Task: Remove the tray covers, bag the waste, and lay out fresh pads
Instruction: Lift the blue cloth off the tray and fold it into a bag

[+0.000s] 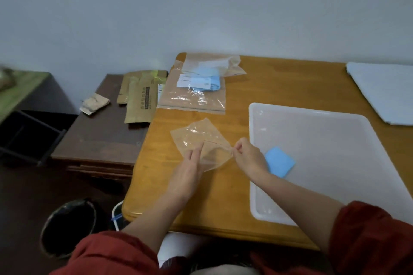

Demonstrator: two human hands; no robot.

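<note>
Bag (201, 138), clear and crumpled with nothing in it, is held just above the tabletop (279, 82) near its left edge, between both hands. The right hand (248, 158) pinches the bag's right corner between thumb and fingertips. The left hand (187, 172) has its fingers nearly straight against the bag's near left edge (whether its thumb grips underneath I cannot tell).

Just right of the right hand, a folded blue pad (280, 162) lies flat in the white tray (324, 131), close to the tray's left wall. Beyond the bag, a larger clear pack (194, 94) with blue pads inside lies on the tabletop's far left corner. A second tray (384, 89) sits at the far right.

Left of the tabletop stands a dark side table (98, 134) with torn cardboard (139, 100) on it, and a black bin (67, 227) stands on the floor by the person's left elbow.
</note>
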